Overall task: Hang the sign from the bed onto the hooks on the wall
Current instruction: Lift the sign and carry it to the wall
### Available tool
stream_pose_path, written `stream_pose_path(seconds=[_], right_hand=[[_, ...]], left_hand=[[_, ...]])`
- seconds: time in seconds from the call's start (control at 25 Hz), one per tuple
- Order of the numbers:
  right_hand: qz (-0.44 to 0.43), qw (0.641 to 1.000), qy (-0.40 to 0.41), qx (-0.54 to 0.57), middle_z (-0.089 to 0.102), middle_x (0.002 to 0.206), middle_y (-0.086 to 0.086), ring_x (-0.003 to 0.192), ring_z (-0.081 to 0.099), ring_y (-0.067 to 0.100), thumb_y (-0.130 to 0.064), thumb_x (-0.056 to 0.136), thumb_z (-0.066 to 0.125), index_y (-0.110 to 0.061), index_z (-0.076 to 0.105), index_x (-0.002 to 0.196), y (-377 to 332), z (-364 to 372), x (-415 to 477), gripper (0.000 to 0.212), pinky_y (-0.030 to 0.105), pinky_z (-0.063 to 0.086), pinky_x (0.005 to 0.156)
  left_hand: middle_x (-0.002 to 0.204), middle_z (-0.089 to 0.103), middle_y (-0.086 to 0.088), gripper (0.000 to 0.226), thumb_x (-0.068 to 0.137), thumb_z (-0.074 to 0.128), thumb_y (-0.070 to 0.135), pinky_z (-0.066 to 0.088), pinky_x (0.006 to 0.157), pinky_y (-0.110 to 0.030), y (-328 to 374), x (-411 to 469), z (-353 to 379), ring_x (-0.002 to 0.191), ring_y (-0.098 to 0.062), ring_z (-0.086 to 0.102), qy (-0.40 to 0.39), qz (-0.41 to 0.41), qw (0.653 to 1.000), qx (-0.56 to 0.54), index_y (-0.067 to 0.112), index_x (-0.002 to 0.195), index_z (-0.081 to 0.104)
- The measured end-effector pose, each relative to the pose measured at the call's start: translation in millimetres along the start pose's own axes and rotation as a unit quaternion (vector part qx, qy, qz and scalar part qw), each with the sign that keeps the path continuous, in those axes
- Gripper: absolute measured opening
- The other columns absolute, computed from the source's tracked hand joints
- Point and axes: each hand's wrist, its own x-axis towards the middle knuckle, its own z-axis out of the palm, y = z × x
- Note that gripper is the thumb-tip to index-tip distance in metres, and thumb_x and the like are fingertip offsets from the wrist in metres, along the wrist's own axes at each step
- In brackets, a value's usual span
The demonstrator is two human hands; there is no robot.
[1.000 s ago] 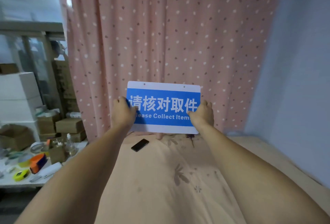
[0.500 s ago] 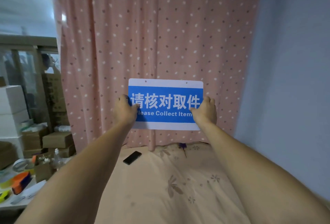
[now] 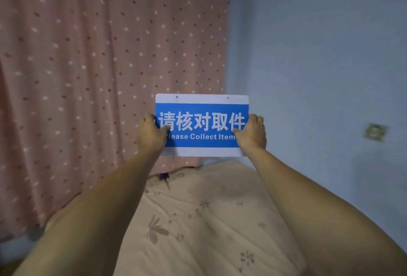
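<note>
A blue and white sign point(image 3: 201, 108) reading "Please Collect Items" is held upright in the air above the bed point(image 3: 209, 220). Two small holes sit in its white top strip. My left hand point(image 3: 150, 135) grips its left edge and my right hand point(image 3: 251, 135) grips its right edge. The sign hangs in front of the corner where the pink dotted curtain point(image 3: 99, 66) meets the blue wall point(image 3: 319, 55). No hooks show on the wall.
The bed has a beige cover with a flower print. A small square plate point(image 3: 375, 132) is fixed to the blue wall at the right. A small dark object point(image 3: 164, 176) lies at the bed's far end by the curtain.
The view has swung to the right: the shelves, boxes and phone on the left have left the frame, and more blue wall shows. Both hands still hold the sign, now nearer the wall.
</note>
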Motion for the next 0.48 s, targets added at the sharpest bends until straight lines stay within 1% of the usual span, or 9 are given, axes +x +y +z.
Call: stream_pose_path(seconds=[0.12, 0.2, 0.32, 0.4, 0.48], right_hand=[[0.029, 0.999, 0.033, -0.032, 0.052, 0.123, 0.009, 0.108, 0.06, 0.027, -0.025, 0.084, 0.077, -0.01, 0.05, 0.124, 48, -50, 13, 0.05, 0.039, 0.054, 0.078], [0.051, 0.995, 0.059, -0.054, 0.052, 0.123, 0.009, 0.108, 0.06, 0.028, -0.025, 0.084, 0.077, -0.011, 0.051, 0.122, 87, -87, 24, 0.048, 0.04, 0.054, 0.077], [0.074, 0.988, 0.102, -0.092, 0.052, 0.123, 0.008, 0.108, 0.06, 0.029, -0.025, 0.084, 0.077, -0.011, 0.051, 0.122, 143, -147, 42, 0.049, 0.041, 0.054, 0.076], [0.094, 0.983, 0.123, -0.1, 0.052, 0.124, 0.009, 0.108, 0.06, 0.03, -0.023, 0.084, 0.076, -0.01, 0.051, 0.123, 178, -183, 51, 0.048, 0.04, 0.052, 0.075], [0.111, 0.975, 0.154, -0.114, 0.051, 0.125, 0.009, 0.108, 0.06, 0.03, -0.023, 0.083, 0.076, -0.009, 0.051, 0.122, 216, -222, 61, 0.048, 0.042, 0.054, 0.078]], left_hand=[[0.106, 0.064, -0.005, 0.037, 0.084, 0.073, 0.03, 0.056, 0.077, -0.051, 34, -19, 61, 0.087, -0.028, 0.066, -0.047, 0.017, 0.998, -0.043, 0.018, 0.113, 0.052], [0.104, 0.065, -0.005, 0.036, 0.084, 0.072, 0.031, 0.055, 0.077, -0.049, 67, -39, 105, 0.087, -0.028, 0.066, -0.084, 0.034, 0.994, -0.06, 0.019, 0.111, 0.052], [0.103, 0.065, -0.007, 0.031, 0.084, 0.072, 0.026, 0.055, 0.074, -0.045, 121, -73, 168, 0.085, -0.028, 0.066, -0.13, 0.062, 0.983, -0.11, 0.017, 0.107, 0.053], [0.107, 0.063, -0.008, 0.032, 0.084, 0.072, 0.027, 0.053, 0.074, -0.044, 157, -93, 204, 0.085, -0.028, 0.065, -0.149, 0.082, 0.978, -0.117, 0.016, 0.108, 0.054], [0.112, 0.06, -0.01, 0.036, 0.086, 0.072, 0.027, 0.052, 0.075, -0.042, 197, -117, 244, 0.089, -0.029, 0.064, -0.169, 0.101, 0.972, -0.129, 0.013, 0.114, 0.054]])
